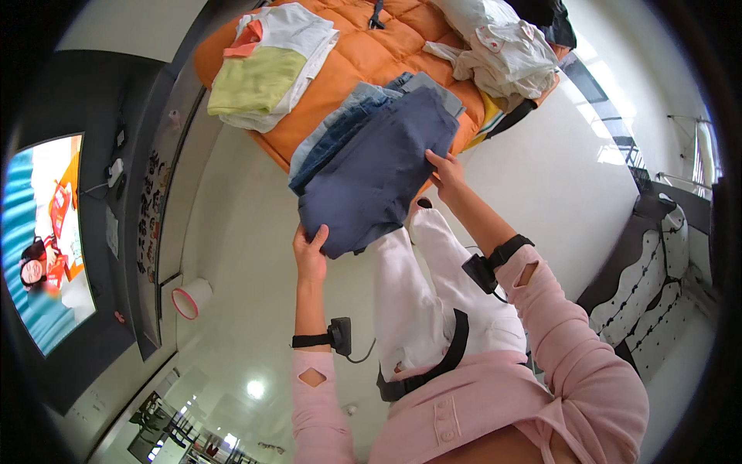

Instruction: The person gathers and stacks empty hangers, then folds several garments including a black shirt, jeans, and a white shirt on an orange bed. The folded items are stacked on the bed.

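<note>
A dark blue garment (pixel 377 168), folded and apparently trousers, stretches between my two hands. My left hand (pixel 311 249) grips its near left corner, thumb on top. At its right edge my right hand (pixel 447 173) pinches the cloth. Under and behind it lie folded blue denim garments (pixel 348 130), partly hidden, on an orange padded surface (pixel 371 43). A stack of folded clothes (pixel 261 81), white with a yellow-green piece on top, sits at the far left of that surface. Crumpled white clothes (pixel 510 64) are heaped at its right.
A black strap with a buckle (pixel 377 16) lies on the orange surface. On the floor at left stands a white bin with a pink rim (pixel 192 298). A lit television (pixel 49 243) hangs on the left wall. A tufted sofa (pixel 643 290) is at right.
</note>
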Tool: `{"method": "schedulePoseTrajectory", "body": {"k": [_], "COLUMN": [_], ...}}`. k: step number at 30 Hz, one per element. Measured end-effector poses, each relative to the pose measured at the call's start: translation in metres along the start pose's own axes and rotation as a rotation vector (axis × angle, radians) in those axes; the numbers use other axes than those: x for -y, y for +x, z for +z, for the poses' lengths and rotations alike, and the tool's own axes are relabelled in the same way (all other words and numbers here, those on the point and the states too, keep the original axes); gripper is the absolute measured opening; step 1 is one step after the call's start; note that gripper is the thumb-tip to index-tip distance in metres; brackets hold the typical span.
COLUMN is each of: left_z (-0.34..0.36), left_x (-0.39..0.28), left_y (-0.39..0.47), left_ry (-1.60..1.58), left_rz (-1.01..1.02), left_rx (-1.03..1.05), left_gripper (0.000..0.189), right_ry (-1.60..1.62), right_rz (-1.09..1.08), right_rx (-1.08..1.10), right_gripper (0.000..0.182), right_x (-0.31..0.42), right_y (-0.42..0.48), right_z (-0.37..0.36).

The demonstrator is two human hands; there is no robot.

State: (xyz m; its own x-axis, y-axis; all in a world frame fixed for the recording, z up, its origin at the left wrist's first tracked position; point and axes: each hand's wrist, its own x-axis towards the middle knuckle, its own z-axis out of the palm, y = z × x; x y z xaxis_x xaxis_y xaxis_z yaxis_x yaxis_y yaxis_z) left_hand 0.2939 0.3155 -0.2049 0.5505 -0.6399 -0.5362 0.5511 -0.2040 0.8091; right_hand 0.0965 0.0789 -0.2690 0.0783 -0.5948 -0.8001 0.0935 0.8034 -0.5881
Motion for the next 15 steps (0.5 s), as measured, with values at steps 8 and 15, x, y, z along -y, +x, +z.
{"method": "schedulePoseTrajectory", "body": {"k": [8, 15], "left_z": [0.006, 0.008], "left_x": [0.003, -0.002], "left_y": [0.005, 0.000], "left_ry": [-0.106, -0.396], "left_rz": [-0.163, -0.315], "left_rx": [-0.104, 0.078], "left_gripper": [0.067, 0.085], "right_ry": [0.035, -0.045], "right_rz": [0.084, 0.238], "right_rx": [-0.123, 0.014], "right_gripper": [0.072, 0.057], "right_x": [-0.012, -0.008], "right_y": [0.016, 0.003], "right_z": [0.001, -0.004]}}
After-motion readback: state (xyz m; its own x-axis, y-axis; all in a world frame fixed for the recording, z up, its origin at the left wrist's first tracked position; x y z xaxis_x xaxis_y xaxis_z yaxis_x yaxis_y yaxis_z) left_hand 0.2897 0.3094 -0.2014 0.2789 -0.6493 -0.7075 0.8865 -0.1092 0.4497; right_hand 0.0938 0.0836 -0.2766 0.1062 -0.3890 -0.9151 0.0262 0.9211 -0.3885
